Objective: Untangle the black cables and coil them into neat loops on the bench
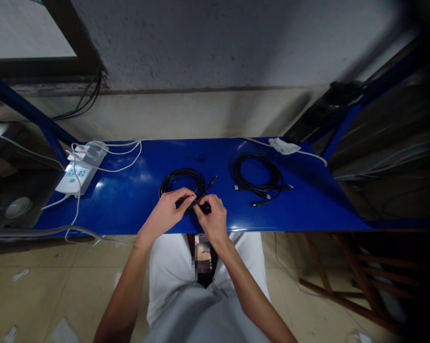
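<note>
A coiled black cable [183,172] lies on the blue table near its front edge, with a plug end sticking out to the upper right. My left hand [172,208] pinches the front part of this coil between thumb and fingers. Close beside it, my right hand [212,215] has its thumb and fingers closed on the same cable; the fingertips partly hide what they grip. To the right rests a second coiled black cable [258,172], its several connector ends pointing forward and right, touched by neither hand.
On the left of the blue table [136,205] stands a white power strip [82,166] with white cords trailing over the edge. Small black bits [199,157] lie behind the coil. A white wrapped piece [284,146] sits at the back right. A phone [203,257] is between the legs.
</note>
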Available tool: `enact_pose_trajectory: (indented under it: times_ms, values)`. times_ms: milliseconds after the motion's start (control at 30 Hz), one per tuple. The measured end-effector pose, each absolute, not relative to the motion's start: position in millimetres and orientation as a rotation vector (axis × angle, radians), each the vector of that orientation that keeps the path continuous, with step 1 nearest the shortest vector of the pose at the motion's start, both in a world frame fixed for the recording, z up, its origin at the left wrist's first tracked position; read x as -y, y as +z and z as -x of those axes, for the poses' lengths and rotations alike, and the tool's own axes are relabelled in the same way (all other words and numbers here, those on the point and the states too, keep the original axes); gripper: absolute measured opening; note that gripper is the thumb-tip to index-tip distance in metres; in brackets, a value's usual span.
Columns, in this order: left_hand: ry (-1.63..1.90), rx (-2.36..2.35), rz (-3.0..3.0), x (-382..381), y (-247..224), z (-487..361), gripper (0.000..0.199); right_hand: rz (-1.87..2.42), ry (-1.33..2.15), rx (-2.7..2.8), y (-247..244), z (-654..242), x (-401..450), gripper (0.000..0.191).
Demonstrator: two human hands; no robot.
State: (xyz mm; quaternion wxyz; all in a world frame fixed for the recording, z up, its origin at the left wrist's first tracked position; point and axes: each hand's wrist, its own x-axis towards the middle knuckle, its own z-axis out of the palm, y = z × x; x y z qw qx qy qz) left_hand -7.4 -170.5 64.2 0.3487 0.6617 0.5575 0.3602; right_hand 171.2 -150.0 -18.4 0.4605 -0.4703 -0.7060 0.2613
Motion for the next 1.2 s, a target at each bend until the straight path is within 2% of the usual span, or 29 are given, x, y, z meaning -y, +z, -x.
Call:
enact_pose_trajectory:
  times_ms: [367,833,967,1067,1200]
  values:
    - [0.887,-1.469,-1.747,167.5,70.0,13.2,0.017,1.172,0.638,1.776,-21.9,-172.2,148.7,0.013]
    - [0.837,-1.411,-1.683,167.7,60.3,18.5,0.011,0.974,0.609,2.018,-10.7,-197.8,150.2,0.01]
    - [0.732,-1.391,-1.766,169.1,59.3,19.5,0.013,0.972,0.498,2.151,-5.7,-205.7,136.2,0.023]
    - [0.7,-1.391,-1.834,168.9,59.6,21.5,0.015,0.942,0.432,2.217,1.1,-210.6,120.4,0.024]
    - [0.676,-1.375,-1.896,167.6,60.6,23.9,0.016,0.683,0.477,2.356,6.1,-213.2,100.3,0.035]
